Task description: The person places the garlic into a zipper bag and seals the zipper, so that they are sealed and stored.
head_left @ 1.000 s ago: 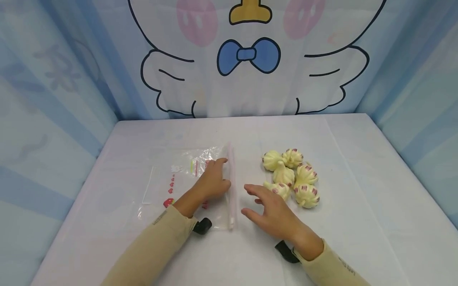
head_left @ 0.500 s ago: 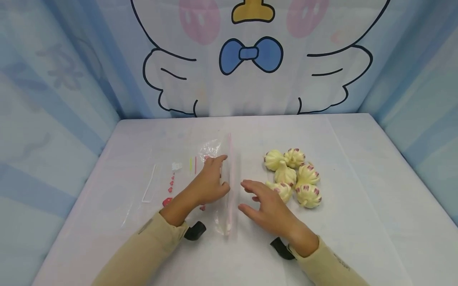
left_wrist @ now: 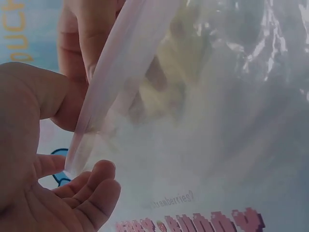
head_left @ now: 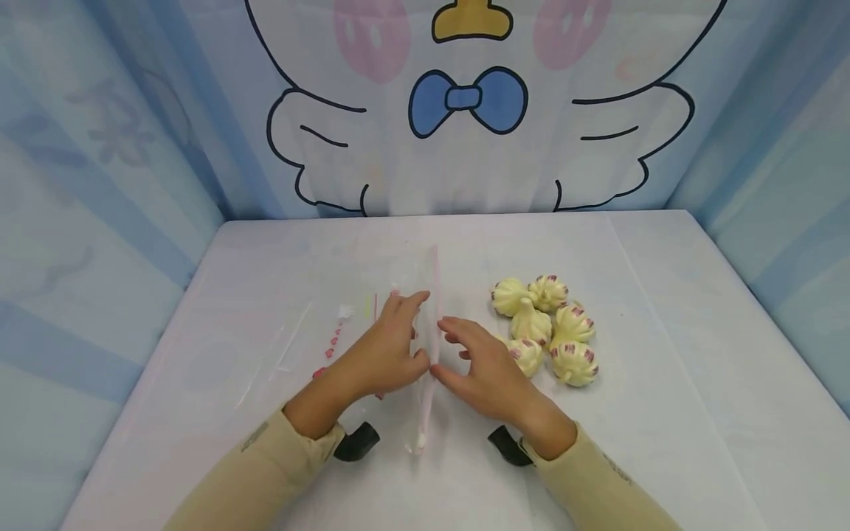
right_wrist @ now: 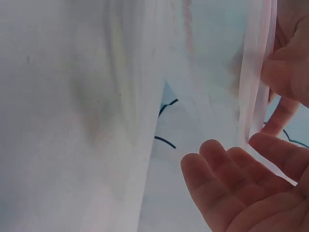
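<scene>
A clear zip bag (head_left: 279, 354) with pink and red print lies left of the middle in the head view, its pink zip edge (head_left: 430, 383) raised off the table. My left hand (head_left: 381, 354) holds the bag near this edge, thumb and forefinger spread along it. From the other side my right hand (head_left: 491, 369) reaches the zip edge, thumb and forefinger at it and apart. Its other fingers (right_wrist: 217, 169) are loosely bent. The bag's film partly veils what lies behind it in the left wrist view. Several garlic bulbs (head_left: 531, 324) sit in a cluster beyond the right hand.
White cloth covers the table (head_left: 664, 413). Behind it hangs a curtain (head_left: 458, 177) with a cartoon print, and blue patterned curtains (head_left: 86, 243) stand at both sides. A dark wrist camera (head_left: 358, 442) sits at each cuff.
The bag's zip edge has risen and now stands more upright. My right hand has moved left to reach it, and my left hand has shifted slightly nearer to me.
</scene>
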`<state>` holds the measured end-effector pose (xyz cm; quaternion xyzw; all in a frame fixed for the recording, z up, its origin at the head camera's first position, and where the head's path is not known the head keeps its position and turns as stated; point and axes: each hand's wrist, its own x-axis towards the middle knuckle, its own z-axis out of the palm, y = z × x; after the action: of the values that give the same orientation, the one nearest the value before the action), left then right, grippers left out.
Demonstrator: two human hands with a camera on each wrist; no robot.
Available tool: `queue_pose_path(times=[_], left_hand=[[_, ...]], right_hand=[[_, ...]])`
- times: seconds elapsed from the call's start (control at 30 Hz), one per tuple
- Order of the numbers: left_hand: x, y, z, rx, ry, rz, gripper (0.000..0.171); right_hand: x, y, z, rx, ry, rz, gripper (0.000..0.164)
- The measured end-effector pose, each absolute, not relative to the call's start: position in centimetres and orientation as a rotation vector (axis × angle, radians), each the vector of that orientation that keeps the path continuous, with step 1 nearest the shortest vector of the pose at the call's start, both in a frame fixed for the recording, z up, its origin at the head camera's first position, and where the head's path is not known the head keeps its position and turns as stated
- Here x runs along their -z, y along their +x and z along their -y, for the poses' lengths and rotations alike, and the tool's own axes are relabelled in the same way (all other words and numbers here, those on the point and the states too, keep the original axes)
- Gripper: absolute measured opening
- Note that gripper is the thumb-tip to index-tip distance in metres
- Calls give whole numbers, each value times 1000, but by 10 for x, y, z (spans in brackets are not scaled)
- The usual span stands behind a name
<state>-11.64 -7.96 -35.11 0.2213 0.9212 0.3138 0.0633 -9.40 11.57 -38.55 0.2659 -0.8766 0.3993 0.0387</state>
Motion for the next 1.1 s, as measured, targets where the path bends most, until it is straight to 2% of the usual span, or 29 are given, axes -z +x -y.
queue_pose_path(times=[0.53,0.83,1.1], left_hand=[[342,-106,80,-953,780,-2816,73],[338,-98,80,-953,720,-2893,74],[328,-98,84,-969,721,-2986,66]], right_hand=[[389,-100,-114,-1142,980,2468,62],[388,-102,-113,-1161,956,2551,63],[388,-103,-111,-1111,919,2640,68]])
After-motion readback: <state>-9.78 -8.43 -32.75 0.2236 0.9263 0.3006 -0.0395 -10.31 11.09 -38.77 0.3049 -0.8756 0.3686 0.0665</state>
